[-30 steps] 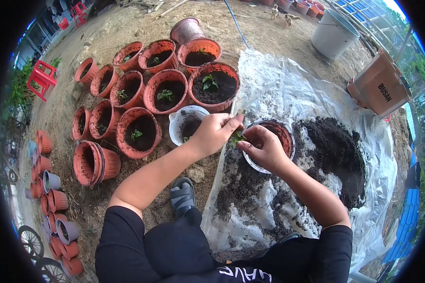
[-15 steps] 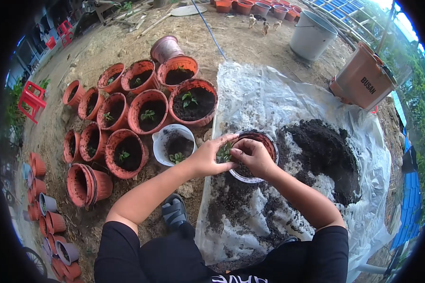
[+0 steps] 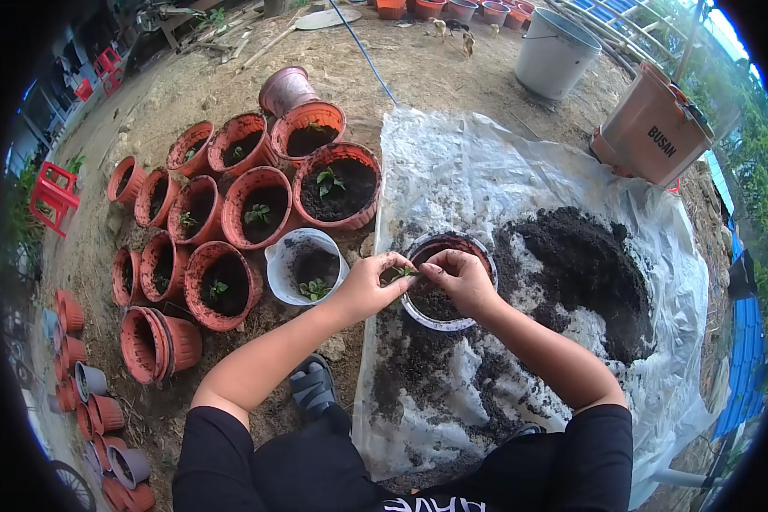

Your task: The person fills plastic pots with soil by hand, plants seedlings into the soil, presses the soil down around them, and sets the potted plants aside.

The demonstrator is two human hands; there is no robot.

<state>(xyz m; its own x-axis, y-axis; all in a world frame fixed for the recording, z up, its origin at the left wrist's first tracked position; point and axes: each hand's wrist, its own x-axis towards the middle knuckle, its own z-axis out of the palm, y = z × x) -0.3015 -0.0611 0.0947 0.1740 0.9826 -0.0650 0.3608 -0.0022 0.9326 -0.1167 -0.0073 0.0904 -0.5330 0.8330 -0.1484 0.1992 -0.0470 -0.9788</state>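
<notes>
Over a round pot (image 3: 442, 325) with a pale rim and dark soil inside, both of my hands are close together. My left hand (image 3: 377, 282) is closed on a small green seedling (image 3: 404, 272), its fingers hiding the stem. From the other side my right hand (image 3: 465, 286) pinches at the tip of the seedling's leaf; its fingertips hide the exact contact. The pot stands on a soil-strewn plastic sheet (image 3: 452, 154). Just left of my left hand, a white pot (image 3: 282, 282) holds soil and a small plant (image 3: 315, 290).
Several orange pots (image 3: 257, 202) with soil and seedlings stand at left, beside stacked pots (image 3: 158, 341). A mound of dark soil (image 3: 584, 282) lies on the sheet at right. Farther back are a grey bucket (image 3: 557, 55), an orange container (image 3: 653, 128) and chicks (image 3: 468, 43).
My hands have drawn closer together, and the seedling now lies flatter between my fingertips. The view has shifted slightly. The chicks at the back have moved.
</notes>
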